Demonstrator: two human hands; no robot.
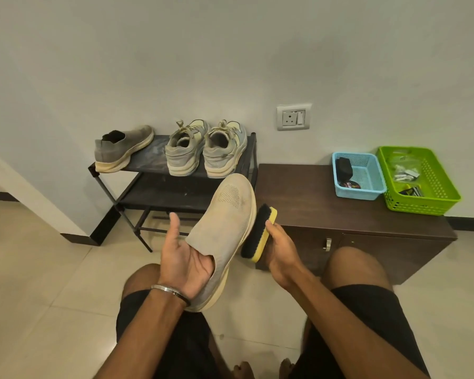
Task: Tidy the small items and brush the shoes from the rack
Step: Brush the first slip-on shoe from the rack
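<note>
Both hands are busy over the person's lap. Furthest left on the rack [104,170], a grey slip-on shoe [122,149] lies on its side on the top shelf, its toe toward the wall; beside it a pair of laced sneakers [205,151] stands heels outward. Nearer the camera, the left hand [186,258] has its fingers slipped into the opening of a beige slip-on shoe [225,228], thumb raised free, so the shoe is carried from inside. Its long axis runs from the heel at the wrist up and away to the toe, which points toward the rack.

Just right of the shoe, the right hand [279,253] grips a yellow-backed brush [259,233], bristles facing the shoe's right flank; whether they touch it I cannot tell. The brush lies almost parallel to the shoe, so the next stroke likely runs along that flank, heel to toe.

Further right, a dark cabinet [312,209] carries a blue basket [367,170] and a green basket [435,181] holding small items.
</note>
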